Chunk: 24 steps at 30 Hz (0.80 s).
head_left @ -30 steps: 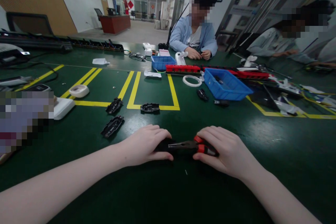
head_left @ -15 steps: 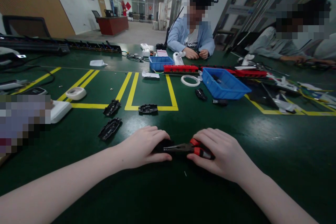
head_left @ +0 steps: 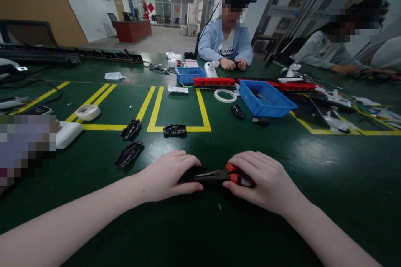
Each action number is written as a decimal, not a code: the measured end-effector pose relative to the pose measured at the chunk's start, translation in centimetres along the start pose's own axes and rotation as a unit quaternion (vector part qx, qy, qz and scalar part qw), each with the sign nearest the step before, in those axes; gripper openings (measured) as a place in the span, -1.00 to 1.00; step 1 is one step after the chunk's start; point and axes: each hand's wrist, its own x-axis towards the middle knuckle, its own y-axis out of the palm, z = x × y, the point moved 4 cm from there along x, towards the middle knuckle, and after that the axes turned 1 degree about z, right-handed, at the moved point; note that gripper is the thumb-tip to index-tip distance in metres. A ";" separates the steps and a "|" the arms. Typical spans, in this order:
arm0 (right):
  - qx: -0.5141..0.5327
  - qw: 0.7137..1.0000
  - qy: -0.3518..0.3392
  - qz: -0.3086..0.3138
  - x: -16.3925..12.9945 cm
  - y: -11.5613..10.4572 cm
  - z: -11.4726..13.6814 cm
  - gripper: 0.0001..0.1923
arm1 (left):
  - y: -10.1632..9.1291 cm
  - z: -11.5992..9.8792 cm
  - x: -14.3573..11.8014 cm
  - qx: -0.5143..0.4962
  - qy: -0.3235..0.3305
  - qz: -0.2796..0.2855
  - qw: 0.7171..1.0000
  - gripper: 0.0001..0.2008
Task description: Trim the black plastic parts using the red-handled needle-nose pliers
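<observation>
My left hand (head_left: 177, 174) is closed around a small black plastic part (head_left: 191, 173), mostly hidden by the fingers and dark against the table. In my right hand (head_left: 258, 179) is a pair of needle-nose pliers (head_left: 214, 175) with red and black handles. Their jaws point left and meet the black part; whether they pinch it I cannot make out. Beyond my left hand lie black plastic shells: one nearer (head_left: 129, 154), one behind it (head_left: 131, 129) and another on the yellow tape (head_left: 174, 129). A thin pale sliver (head_left: 219, 206) rests on the table below the pliers.
A blue bin (head_left: 266, 100) holds dark parts, with black pieces (head_left: 238, 111) beside it. A smaller blue bin (head_left: 190, 76), a tape roll (head_left: 225, 96) and a red strip (head_left: 216, 81) lie farther back. A co-worker (head_left: 227, 41) sits opposite. At left is another tape roll (head_left: 87, 112).
The whole view has shifted very slightly. Both hands keep the same hold, with the pliers still against the black part.
</observation>
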 end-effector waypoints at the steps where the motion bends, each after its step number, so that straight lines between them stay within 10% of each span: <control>1: 0.000 1.000 -0.002 -0.003 0.0 0.0 0.0 -0.70 | 0.0 0.0 0.0 -0.001 0.000 0.001 1.000 -0.66; 24: 0.019 0.999 0.025 0.025 -0.1 0.3 0.1 -0.67 | 0.0 -0.1 0.0 -0.003 0.005 -0.004 1.000 -0.69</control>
